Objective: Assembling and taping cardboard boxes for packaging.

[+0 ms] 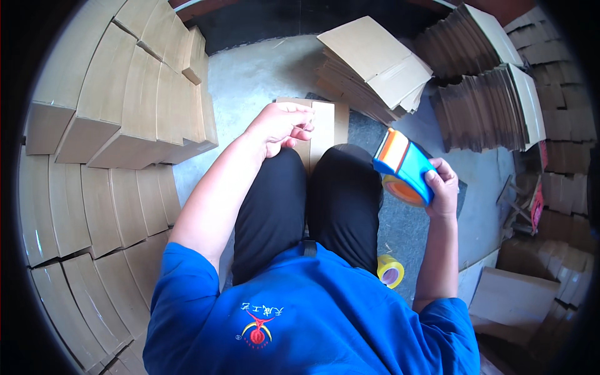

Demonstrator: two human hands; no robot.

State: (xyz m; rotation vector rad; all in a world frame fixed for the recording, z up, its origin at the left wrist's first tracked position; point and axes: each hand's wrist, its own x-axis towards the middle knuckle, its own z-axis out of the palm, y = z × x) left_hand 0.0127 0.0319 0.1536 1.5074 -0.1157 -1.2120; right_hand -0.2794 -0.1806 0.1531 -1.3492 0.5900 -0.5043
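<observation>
My left hand hovers over my left knee, its fingers loosely curled and apart with nothing visible between them. Just beyond my knees is a cardboard box, brown with a paler strip along its middle. My left fingertips are close to that strip; I cannot tell whether they touch it. Out past my right knee, my right hand is wrapped round a blue hand-held tape dispenser with an orange part at its front. The tape roll shows on the dispenser's underside. My legs hide the lower part of the box.
Stacked closed cartons wall the left side. A leaning pile of flat cardboard stands ahead, with more flattened bundles at right. A yellow tape roll lies beside my right thigh on a dark mat.
</observation>
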